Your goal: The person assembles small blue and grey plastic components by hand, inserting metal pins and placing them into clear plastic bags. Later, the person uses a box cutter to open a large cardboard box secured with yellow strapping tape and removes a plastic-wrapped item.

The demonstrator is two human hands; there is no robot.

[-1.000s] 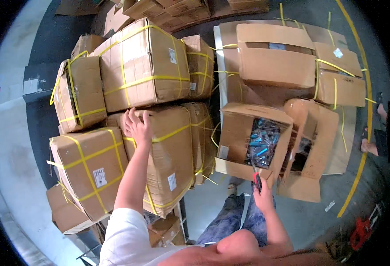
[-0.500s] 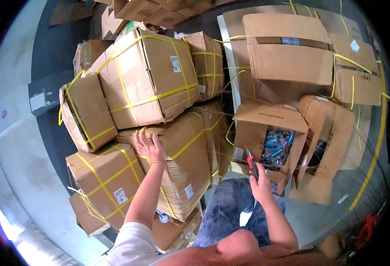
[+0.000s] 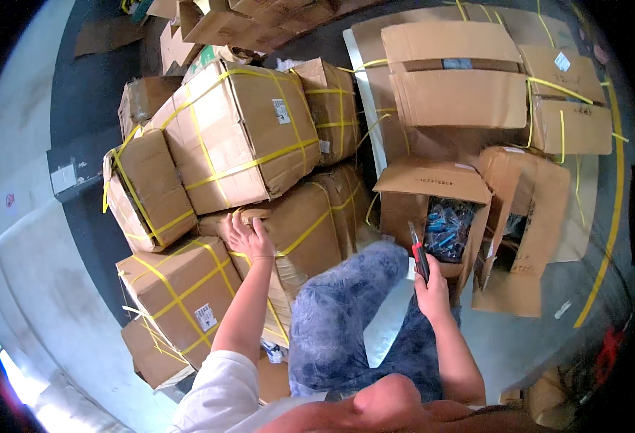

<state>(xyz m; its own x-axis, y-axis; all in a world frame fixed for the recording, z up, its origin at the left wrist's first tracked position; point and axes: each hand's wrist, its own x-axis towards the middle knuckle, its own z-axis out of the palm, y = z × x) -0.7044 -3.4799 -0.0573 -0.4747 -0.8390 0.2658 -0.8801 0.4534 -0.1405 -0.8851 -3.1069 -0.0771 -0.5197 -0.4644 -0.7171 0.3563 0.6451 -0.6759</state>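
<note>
My left hand (image 3: pixel 249 239) rests with fingers apart on the upper edge of a large carton (image 3: pixel 299 220) bound with yellow straps. Its fingertips are by a strap at the carton's corner. In my right hand (image 3: pixel 433 290) is a red and black utility knife (image 3: pixel 420 258), its blade out and pointing away from me. Just beyond the knife stands an open carton (image 3: pixel 402 209), with blue items in clear wrapping (image 3: pixel 443 231) inside. My bent leg (image 3: pixel 339 310) hides part of the strapped carton's front.
More strapped cartons (image 3: pixel 234 137) are stacked at the left, some tilted. Another open carton (image 3: pixel 523 231) stands at the right. Beyond it are flapped cartons (image 3: pixel 458 94) with loose yellow straps. A yellow line (image 3: pixel 606 252) runs along the floor at the right.
My leg has moved up and left, now covering part of the strapped carton. The right hand with the knife has shifted slightly forward. My left hand stays on the carton's edge.
</note>
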